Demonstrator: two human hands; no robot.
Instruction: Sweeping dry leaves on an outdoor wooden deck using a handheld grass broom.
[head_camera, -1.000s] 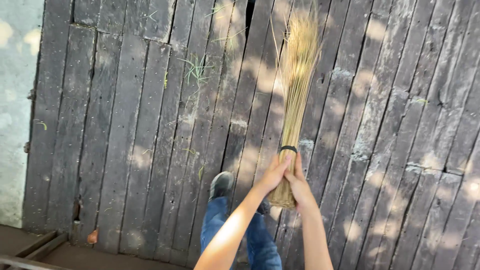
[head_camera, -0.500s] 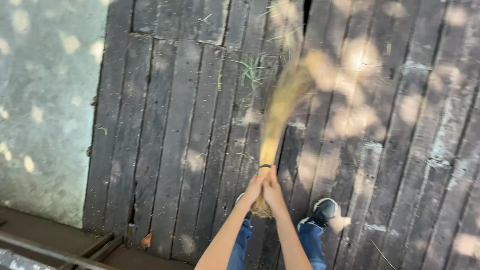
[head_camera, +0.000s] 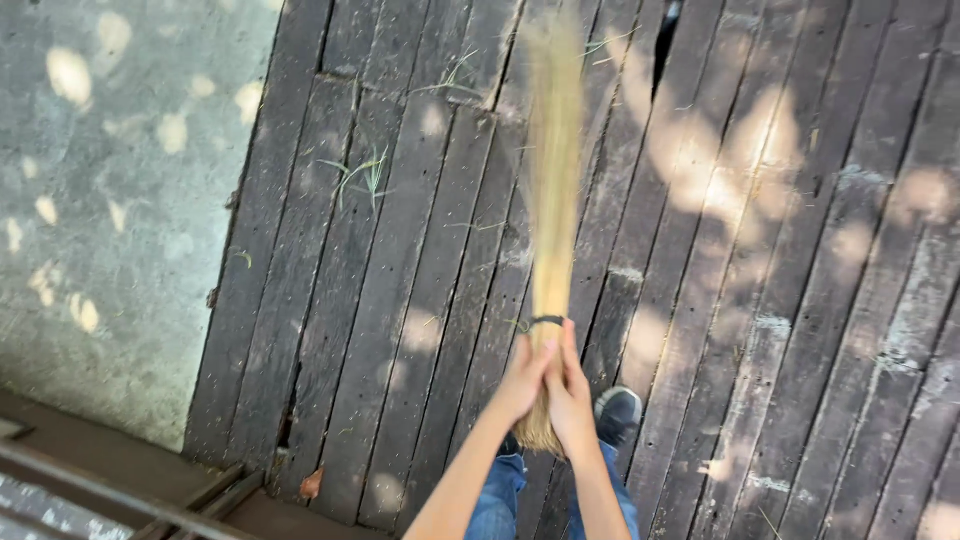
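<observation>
A straw broom, a bundle of pale yellow stalks tied with a dark band, points away from me over dark wooden deck planks. Its far end is blurred with motion. My left hand and my right hand are both closed around the bundle's lower end, just below the band, side by side and touching. Under my arms I see my blue jeans and a dark shoe on the planks.
A grey concrete slab borders the deck on the left. Wisps of grass grow from gaps between planks. A dry leaf lies near the deck's near edge, beside a metal rail.
The broom has swung from leaning right to pointing nearly straight ahead, and my view has shifted left and back, with both hands keeping their grip on the bundle.
</observation>
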